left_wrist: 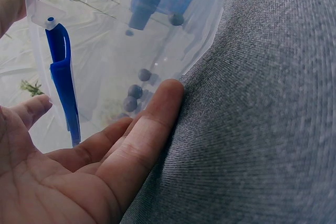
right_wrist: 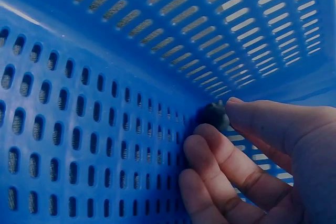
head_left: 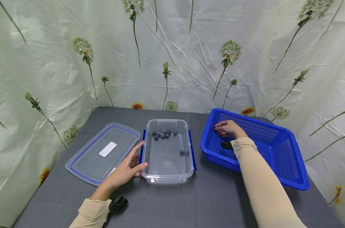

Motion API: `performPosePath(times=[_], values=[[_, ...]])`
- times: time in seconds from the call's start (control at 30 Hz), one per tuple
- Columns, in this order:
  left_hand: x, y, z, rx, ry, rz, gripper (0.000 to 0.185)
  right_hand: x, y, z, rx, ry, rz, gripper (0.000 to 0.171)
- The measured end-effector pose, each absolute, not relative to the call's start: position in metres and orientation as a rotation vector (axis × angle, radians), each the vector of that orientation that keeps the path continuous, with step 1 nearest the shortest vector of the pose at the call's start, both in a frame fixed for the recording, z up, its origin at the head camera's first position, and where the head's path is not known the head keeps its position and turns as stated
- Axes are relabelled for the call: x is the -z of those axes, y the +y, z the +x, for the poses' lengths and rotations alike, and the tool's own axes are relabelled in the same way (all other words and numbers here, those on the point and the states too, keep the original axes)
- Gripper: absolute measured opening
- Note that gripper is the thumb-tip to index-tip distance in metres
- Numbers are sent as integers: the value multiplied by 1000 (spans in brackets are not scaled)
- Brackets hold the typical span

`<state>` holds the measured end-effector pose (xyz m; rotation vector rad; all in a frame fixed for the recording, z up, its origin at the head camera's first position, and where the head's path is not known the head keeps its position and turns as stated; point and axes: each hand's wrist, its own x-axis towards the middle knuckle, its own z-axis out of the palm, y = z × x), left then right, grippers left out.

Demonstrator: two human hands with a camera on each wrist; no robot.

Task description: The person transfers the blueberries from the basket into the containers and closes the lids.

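Note:
A clear plastic box (head_left: 167, 174) with blue side clips stands at the table's middle, with several dark blueberries (head_left: 162, 134) inside. My left hand (head_left: 126, 168) rests with straight fingers against its left wall (left_wrist: 79, 61), thumb at the near corner. My right hand (head_left: 228, 128) is inside the blue slotted basket (head_left: 286, 164) at its far left corner. In the right wrist view its fingertips (right_wrist: 239, 109) pinch a dark blueberry (right_wrist: 214, 114) against the basket wall (right_wrist: 94, 93).
The box's clear lid (head_left: 102, 152) with a blue seal lies flat to the left of my left hand. A flowered cloth backdrop (head_left: 172, 57) walls in the grey table (head_left: 206, 196) on three sides.

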<state>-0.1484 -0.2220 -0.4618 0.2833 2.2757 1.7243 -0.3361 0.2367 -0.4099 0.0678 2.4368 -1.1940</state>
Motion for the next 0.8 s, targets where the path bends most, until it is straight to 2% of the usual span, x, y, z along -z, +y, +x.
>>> performPosePath(times=[0.23, 0.47, 0.67, 0.8], values=[[461, -222, -149, -1728, 2264, 273, 85, 412, 237, -337, 1276, 2377, 79, 41], [462, -222, -149, -1728, 2269, 300, 84, 413, 240, -338, 1341, 2322, 48, 30], [463, -222, -149, -1725, 2267, 299, 84, 414, 238, -338, 1270, 2385, 66, 40], [462, -222, -148, -1719, 2274, 288, 84, 413, 236, -337, 1259, 2401, 62, 41]])
